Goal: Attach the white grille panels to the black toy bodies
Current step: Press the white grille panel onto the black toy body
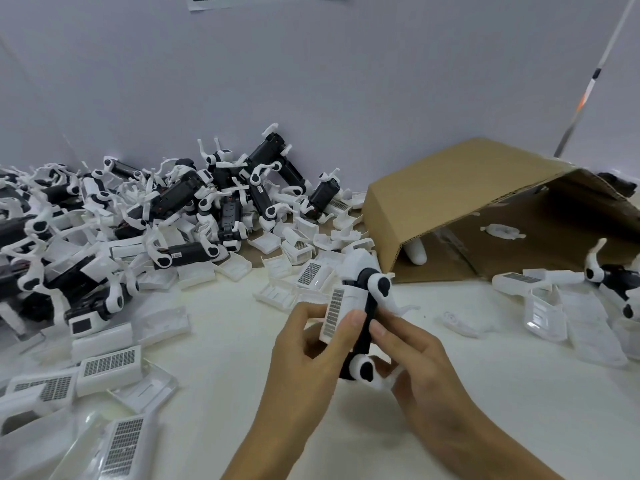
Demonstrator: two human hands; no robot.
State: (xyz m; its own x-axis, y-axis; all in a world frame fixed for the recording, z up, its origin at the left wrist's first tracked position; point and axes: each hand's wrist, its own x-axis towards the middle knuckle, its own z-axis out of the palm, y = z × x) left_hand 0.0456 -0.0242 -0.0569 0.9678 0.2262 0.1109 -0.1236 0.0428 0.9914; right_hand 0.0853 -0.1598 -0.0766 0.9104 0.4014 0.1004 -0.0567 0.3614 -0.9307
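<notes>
I hold one black toy body [367, 317] with white leg joints upright over the table, just right of centre. A white grille panel [341, 311] lies against its left side. My left hand [308, 358] grips the panel and body from the left, thumb pressed on the panel's right edge. My right hand [415, 358] grips the body from the right, thumb on the black strip, fingers curled round the lower white leg. A heap of black toy bodies [180, 202] fills the back left. Loose white grille panels [109, 362] lie at the front left.
A tipped cardboard box [450, 188] lies open at the back right with white parts inside. More white panels and a toy body [554, 306] sit at the right edge. A pale wall stands close behind. The white tabletop [225, 341] shows between the piles.
</notes>
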